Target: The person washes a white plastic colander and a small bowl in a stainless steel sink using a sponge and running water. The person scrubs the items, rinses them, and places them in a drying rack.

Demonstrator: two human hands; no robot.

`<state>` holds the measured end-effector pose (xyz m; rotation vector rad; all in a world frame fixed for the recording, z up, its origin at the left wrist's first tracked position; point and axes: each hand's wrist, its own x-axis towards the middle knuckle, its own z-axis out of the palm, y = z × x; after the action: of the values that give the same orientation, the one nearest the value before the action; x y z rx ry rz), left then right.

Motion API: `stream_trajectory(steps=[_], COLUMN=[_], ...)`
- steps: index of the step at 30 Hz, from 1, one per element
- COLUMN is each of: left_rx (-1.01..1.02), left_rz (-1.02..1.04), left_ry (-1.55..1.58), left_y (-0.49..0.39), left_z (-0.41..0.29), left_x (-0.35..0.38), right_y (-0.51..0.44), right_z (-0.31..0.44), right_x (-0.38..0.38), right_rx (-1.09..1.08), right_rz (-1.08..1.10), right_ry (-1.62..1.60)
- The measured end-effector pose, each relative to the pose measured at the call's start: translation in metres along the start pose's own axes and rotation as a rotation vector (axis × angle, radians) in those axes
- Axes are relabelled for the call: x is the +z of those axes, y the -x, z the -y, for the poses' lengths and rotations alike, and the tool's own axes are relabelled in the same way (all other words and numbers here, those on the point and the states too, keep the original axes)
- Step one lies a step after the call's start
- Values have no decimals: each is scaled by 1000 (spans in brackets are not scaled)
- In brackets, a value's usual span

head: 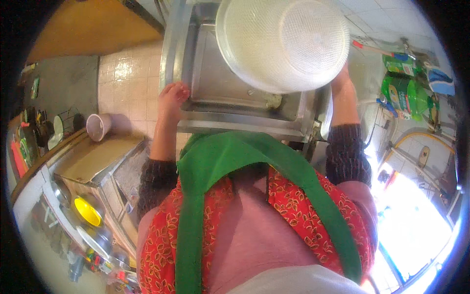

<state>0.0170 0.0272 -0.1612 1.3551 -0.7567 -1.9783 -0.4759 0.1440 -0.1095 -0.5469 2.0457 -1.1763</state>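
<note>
A white mesh-patterned colander (279, 47) is held up over the right side of a stainless steel sink (224, 82), tilted so that its round underside faces me. My right hand (340, 77) grips its right edge; the fingers are mostly hidden behind it. At the sink's left rim is my left hand (173, 93), its fingers loosely curled. I see nothing in it, though its palm side is hidden. A small pale wet clump (273, 100) lies at the near right of the basin.
Green bottles (400, 92) and a red-tipped brush (371, 47) are by the tiled wall on my right. On my left, a pale pink cup (98, 126) stands near a cardboard-topped cabinet (97, 158). Lower down are a yellow bowl (87, 212) and several metal bowls.
</note>
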Motion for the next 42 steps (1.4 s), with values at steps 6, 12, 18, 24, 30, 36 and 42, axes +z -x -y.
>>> stream_trajectory(steps=[6,12,18,24,30,36,42], left_rx=[-94,-110,-67,-59,60,-107,28], left_rz=[3,-39,-79,-33,116,339,32], left_ry=[38,39,31,-122,-561,345,-52], left_y=[17,26,38,40,36,23,-33], left_z=[14,10,11,17,-6,-29,-49], left_x=[-17,-26,-28,-25,46,109,84], right_y=[-22,-55,-22,-9,-2,60,98], right_z=[-11,60,64,27,8,-31,-70], right_x=[2,59,15,16,39,67,87], right_rx=[-317,-569,-275,-435,-329,-36,68], right_rz=[-124,-50,-156,-3,-30,-16,28], right_ry=[1193,1322,1309,1184,672,336,153])
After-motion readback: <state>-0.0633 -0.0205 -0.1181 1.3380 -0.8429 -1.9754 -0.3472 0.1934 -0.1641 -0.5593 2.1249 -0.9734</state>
